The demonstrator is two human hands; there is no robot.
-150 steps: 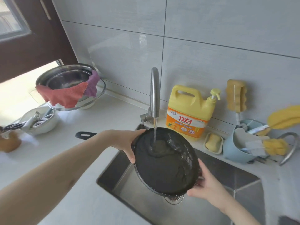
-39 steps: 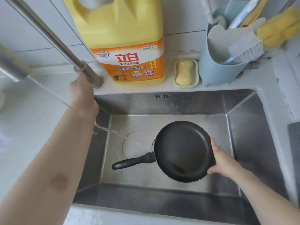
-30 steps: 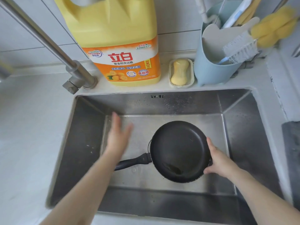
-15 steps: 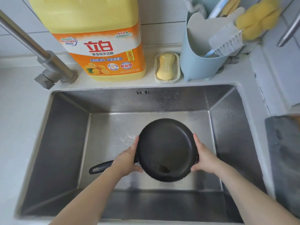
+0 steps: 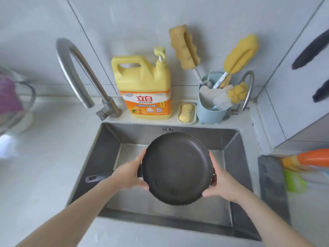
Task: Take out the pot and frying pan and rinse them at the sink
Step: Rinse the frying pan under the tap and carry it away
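Observation:
A black frying pan (image 5: 176,168) hangs above the steel sink (image 5: 110,150), its inside facing up at me. My left hand (image 5: 130,176) grips the pan's left rim, just where the black handle (image 5: 98,177) joins and sticks out to the left. On the opposite rim my right hand (image 5: 223,183) holds the pan. The curved tap (image 5: 78,72) stands at the sink's back left and no water runs from it. At the far left edge a blurred metal pot (image 5: 16,104) with a purple cloth on it rests on the counter.
A yellow detergent jug (image 5: 144,86), a soap dish (image 5: 187,113) and a blue holder (image 5: 211,107) with sponge brushes line the back ledge. A grey mat (image 5: 270,182) lies right of the sink, with an orange bottle (image 5: 313,157) and a green item beyond it.
The water has stopped. My left hand came down from the tap onto the pan's left rim, and both hands have raised the pan above the sink floor. The view has tilted up.

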